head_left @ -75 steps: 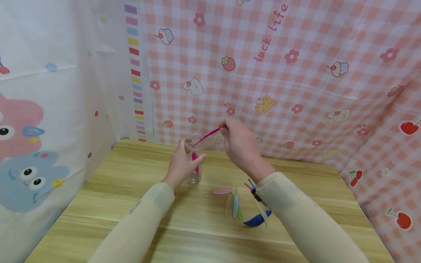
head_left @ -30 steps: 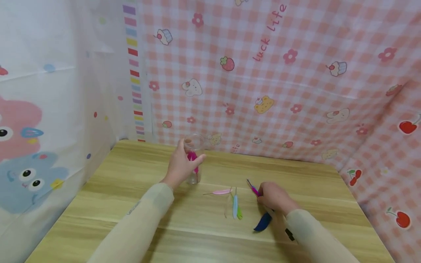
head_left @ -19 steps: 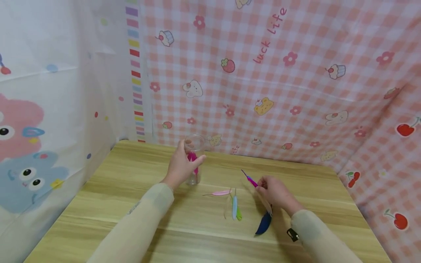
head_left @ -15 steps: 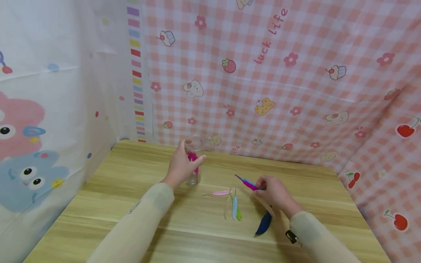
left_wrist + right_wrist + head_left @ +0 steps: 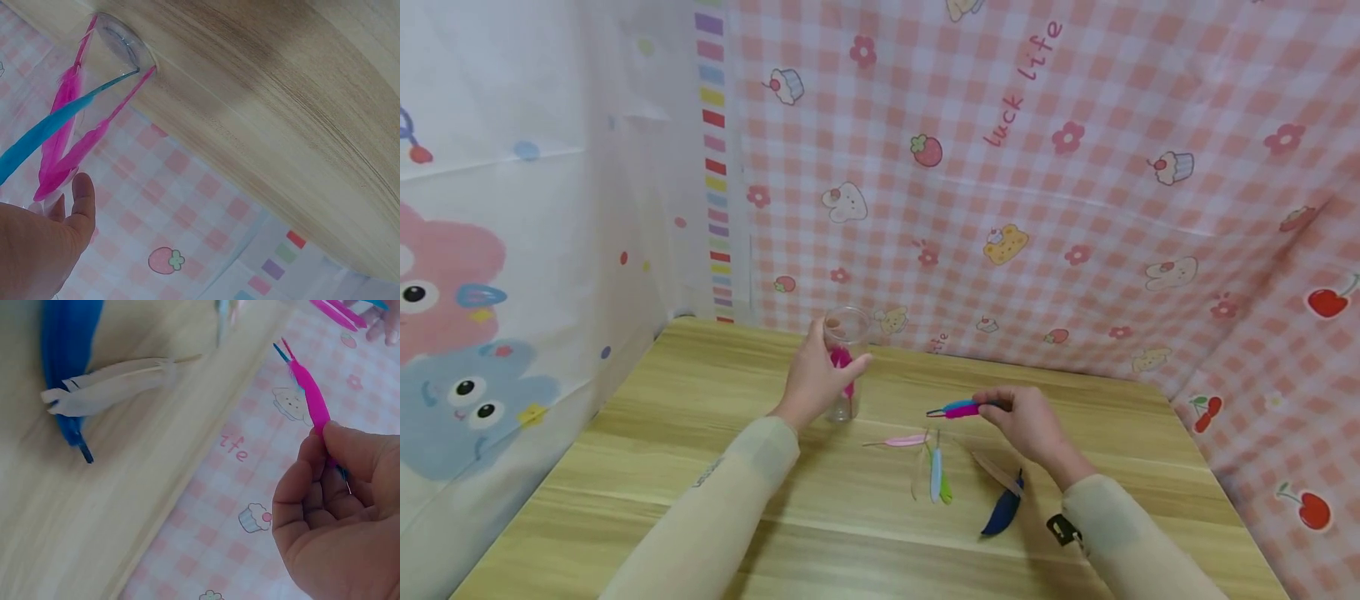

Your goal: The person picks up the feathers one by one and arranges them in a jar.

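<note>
My left hand (image 5: 816, 375) grips a tall clear cup (image 5: 847, 323) that stands on the table. Inside it, magenta feathers (image 5: 62, 119) and a blue feather (image 5: 50, 128) lean with their quills at the bottom, as the left wrist view shows. To the right of the cup, my right hand (image 5: 1028, 423) pinches a magenta feather (image 5: 312, 394) and a blue feather (image 5: 958, 404) together between thumb and fingers. Their quills point left, toward the cup. Below this hand lie a dark blue feather (image 5: 1002, 510) and a beige feather (image 5: 996, 473) that crosses it.
Between the hands, a pink feather (image 5: 906, 440), a light blue feather (image 5: 936, 475), a green feather (image 5: 946, 492) and a thin beige feather (image 5: 914, 479) lie on the wooden table (image 5: 685, 467). A checked cloth (image 5: 1045, 317) hangs behind the table.
My right hand has left the cup's mouth, where it held a magenta feather, reached down right, and picked up the magenta and blue feathers, now swung to point left. My left hand stays put.
</note>
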### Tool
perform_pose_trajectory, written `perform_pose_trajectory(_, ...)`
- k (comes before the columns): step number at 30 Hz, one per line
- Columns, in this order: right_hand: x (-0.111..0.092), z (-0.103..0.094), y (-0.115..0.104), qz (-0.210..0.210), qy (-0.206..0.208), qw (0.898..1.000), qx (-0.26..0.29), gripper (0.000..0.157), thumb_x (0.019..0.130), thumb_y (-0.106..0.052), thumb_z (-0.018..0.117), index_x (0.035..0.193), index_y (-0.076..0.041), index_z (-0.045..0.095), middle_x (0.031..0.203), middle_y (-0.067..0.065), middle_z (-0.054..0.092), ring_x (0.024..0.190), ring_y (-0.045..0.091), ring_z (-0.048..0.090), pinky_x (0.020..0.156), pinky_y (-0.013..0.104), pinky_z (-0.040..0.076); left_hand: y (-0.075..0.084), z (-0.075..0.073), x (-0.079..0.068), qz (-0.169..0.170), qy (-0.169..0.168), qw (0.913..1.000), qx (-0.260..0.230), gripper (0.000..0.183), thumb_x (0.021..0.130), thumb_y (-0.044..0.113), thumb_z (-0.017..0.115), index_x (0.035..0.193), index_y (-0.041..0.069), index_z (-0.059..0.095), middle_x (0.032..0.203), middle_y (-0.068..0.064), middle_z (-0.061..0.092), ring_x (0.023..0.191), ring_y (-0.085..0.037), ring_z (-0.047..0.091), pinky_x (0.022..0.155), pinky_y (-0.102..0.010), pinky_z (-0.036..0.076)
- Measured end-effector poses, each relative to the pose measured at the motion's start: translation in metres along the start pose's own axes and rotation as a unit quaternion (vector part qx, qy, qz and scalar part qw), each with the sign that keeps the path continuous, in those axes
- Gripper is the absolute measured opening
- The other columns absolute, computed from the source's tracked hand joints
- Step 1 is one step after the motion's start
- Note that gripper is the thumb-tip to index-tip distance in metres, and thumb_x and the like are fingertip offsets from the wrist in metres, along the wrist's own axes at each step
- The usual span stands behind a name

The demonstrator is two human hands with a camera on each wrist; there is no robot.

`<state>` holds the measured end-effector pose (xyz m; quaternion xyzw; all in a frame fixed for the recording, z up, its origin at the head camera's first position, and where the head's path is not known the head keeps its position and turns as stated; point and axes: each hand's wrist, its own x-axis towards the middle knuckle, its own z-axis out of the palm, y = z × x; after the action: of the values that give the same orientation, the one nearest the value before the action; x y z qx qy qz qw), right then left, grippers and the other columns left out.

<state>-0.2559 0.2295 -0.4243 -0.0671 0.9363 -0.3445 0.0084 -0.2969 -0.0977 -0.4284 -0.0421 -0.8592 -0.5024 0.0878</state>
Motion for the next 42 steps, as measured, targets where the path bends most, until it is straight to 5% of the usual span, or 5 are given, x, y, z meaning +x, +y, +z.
perform_pose_trajectory(5,0.002,-0.007,-0.005,-0.005,-0.002,0.999,0.032,0.031,0.105,-0.030,0.070,0.126,-0.008,0.077,0.110,0.010,0.080,0.089,0.015,0.067,0.072,0.027,0.056,0.000,0.001,0.001,0.003,-0.001,1.0000,-0.001,0.082,0.091,0.039,0.086,0.154,0.013,0.039,0.133,-0.018,0.065,0.123,-0.038,0.069,0.105,-0.049,0.061)
perform_pose_trajectory(9,0.007,-0.017,-0.019,-0.033,0.061,0.996,0.053,0.032,0.105,-0.033,0.070,0.122,-0.006,0.078,0.109,0.013,0.080,0.088,0.010,0.069,0.071,0.021,0.056,-0.001,0.002,0.002,0.005,-0.001,1.0000,-0.001,0.084,0.091,0.039,0.086,0.155,0.012,0.038,0.134,-0.018,0.065,0.124,-0.038,0.069,0.106,-0.050,0.061)
perform_pose_trajectory(21,0.030,-0.045,-0.148,-0.195,0.161,0.967,0.011,0.018,0.106,-0.024,0.070,0.115,-0.011,0.078,0.095,0.007,0.076,0.074,0.019,0.064,0.058,0.024,0.049,-0.002,0.002,0.002,-0.004,0.005,1.0000,-0.005,0.081,0.092,0.038,0.085,0.154,0.014,0.038,0.134,-0.019,0.065,0.122,-0.038,0.070,0.103,-0.049,0.062)
perform_pose_trajectory(28,0.039,-0.018,-0.167,-0.250,0.137,0.955,-0.079,0.012,0.104,-0.015,0.071,0.110,-0.008,0.078,0.103,0.008,0.079,0.084,0.020,0.075,0.068,0.033,0.062,-0.003,0.006,0.002,0.012,0.005,0.9999,-0.006,0.081,0.093,0.039,0.084,0.153,0.010,0.039,0.136,-0.020,0.065,0.126,-0.039,0.068,0.106,-0.050,0.060)
perform_pose_trajectory(42,0.046,0.007,-0.170,-0.228,0.041,0.966,-0.112,0.035,0.106,-0.025,0.070,0.139,-0.013,0.070,0.129,0.007,0.076,0.104,0.022,0.076,0.083,0.038,0.066,-0.004,0.002,0.001,0.017,0.004,0.9997,-0.015,0.080,0.093,0.039,0.084,0.153,0.010,0.038,0.142,-0.020,0.062,0.133,-0.040,0.064,0.111,-0.053,0.056)
